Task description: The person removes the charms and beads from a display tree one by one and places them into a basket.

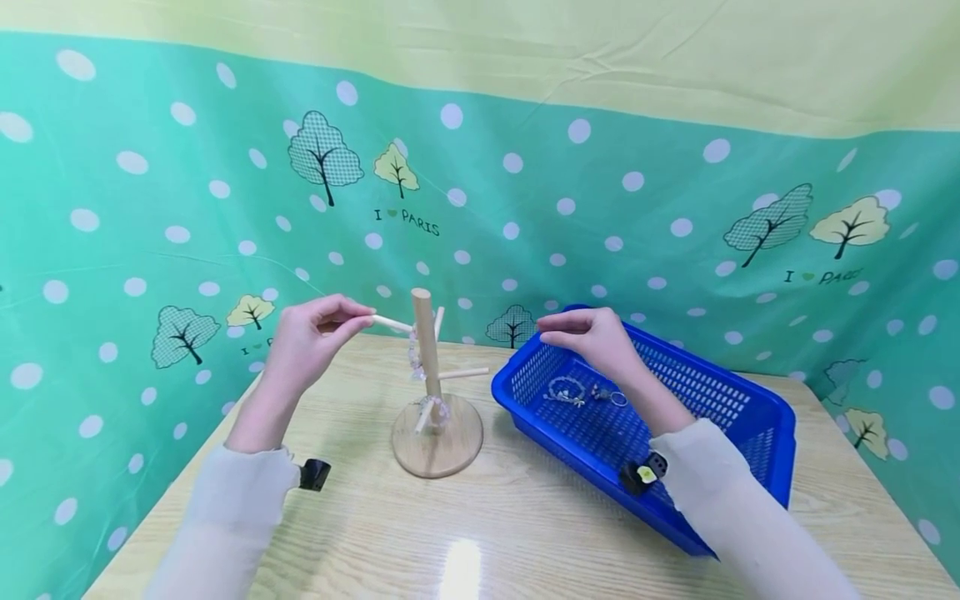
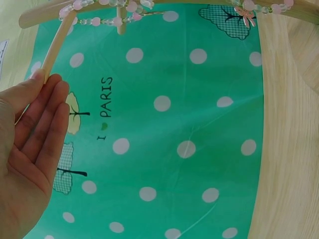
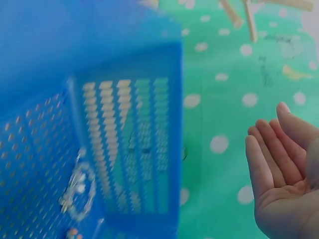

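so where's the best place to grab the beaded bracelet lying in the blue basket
The beaded bracelet looks best pinched at the left arc of its loop, as the head view shows it, from above. It lies low inside the blue basket, whose walls would hinder a sideways approach, and that arc faces away from the ringed charm. The right hand is nearer.

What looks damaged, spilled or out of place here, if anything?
Nothing stands out. The wooden stand is upright, beaded bracelets hang on its pegs, and the blue basket shows no visible damage. Its accessories lie inside, none spilled onto the table.
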`<move>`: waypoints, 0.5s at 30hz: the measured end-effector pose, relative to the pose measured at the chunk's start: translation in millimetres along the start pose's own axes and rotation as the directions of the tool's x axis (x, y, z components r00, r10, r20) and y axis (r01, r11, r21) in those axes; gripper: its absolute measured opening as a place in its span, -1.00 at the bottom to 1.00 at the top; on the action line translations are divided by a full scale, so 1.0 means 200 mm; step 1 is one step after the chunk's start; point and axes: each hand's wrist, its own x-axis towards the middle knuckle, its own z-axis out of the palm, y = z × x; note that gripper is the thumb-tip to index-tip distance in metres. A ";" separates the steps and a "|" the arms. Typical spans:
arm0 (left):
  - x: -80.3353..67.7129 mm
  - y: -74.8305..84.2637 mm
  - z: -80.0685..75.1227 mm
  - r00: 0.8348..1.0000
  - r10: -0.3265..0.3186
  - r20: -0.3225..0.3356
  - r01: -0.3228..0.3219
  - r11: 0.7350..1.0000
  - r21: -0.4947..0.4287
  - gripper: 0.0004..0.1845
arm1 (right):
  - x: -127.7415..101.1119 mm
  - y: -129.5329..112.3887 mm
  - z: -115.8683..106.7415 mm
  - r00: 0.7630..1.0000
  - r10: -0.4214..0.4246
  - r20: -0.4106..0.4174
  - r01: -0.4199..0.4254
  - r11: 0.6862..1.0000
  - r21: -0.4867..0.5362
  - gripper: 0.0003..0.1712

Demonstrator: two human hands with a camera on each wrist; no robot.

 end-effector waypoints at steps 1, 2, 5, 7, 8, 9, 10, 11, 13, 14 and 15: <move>0.00 0.00 0.00 1.000 -0.002 0.001 0.002 1.000 -0.001 -0.91 | -0.01 -0.02 0.01 1.000 -0.001 0.002 0.001 1.000 0.005 -0.63; 0.00 0.00 0.00 1.000 -0.003 0.002 0.003 1.000 -0.001 -0.91 | -0.02 -0.04 0.02 1.000 -0.002 0.005 0.001 1.000 0.012 -0.63; 0.00 -0.01 0.01 1.000 -0.008 0.004 0.008 1.000 0.002 -0.90 | -0.05 -0.11 0.05 1.000 -0.011 0.010 0.011 0.999 0.033 -0.63; 0.00 -0.01 0.01 1.000 -0.010 0.007 0.010 1.000 0.001 -0.90 | -0.08 -0.16 0.08 1.000 -0.018 0.013 0.017 0.998 0.059 -0.64; 0.00 -0.01 0.01 1.000 -0.010 0.006 0.010 1.000 0.001 -0.90 | -0.10 -0.19 0.10 1.000 -0.016 0.012 0.016 0.997 0.074 -0.65; 0.00 -0.01 0.01 1.000 -0.010 0.005 0.010 1.000 -0.004 -0.90 | -0.13 -0.21 0.12 1.000 -0.017 0.011 0.016 0.996 0.092 -0.65; 0.00 -0.01 0.01 1.000 -0.010 0.003 0.010 1.000 -0.007 -0.90 | -0.15 -0.24 0.15 1.000 -0.017 0.011 0.015 0.994 0.112 -0.66; 0.00 -0.01 0.01 1.000 -0.010 0.001 0.010 1.000 -0.010 -0.90 | -0.17 -0.26 0.18 1.000 -0.011 0.009 0.010 0.991 0.131 -0.67; 0.00 -0.01 0.01 1.000 -0.012 -0.003 0.012 1.000 -0.017 -0.90 | -0.22 -0.29 0.24 1.000 -0.002 0.004 0.002 0.986 0.167 -0.69; 0.00 0.00 0.01 1.000 -0.013 -0.006 0.013 1.000 -0.019 -0.90 | -0.25 -0.29 0.28 1.000 0.004 0.002 -0.004 0.983 0.184 -0.70; 0.00 0.00 0.01 1.000 -0.014 -0.006 0.014 1.000 -0.022 -0.90 | -0.27 -0.30 0.31 1.000 0.008 0.000 -0.008 0.980 0.201 -0.71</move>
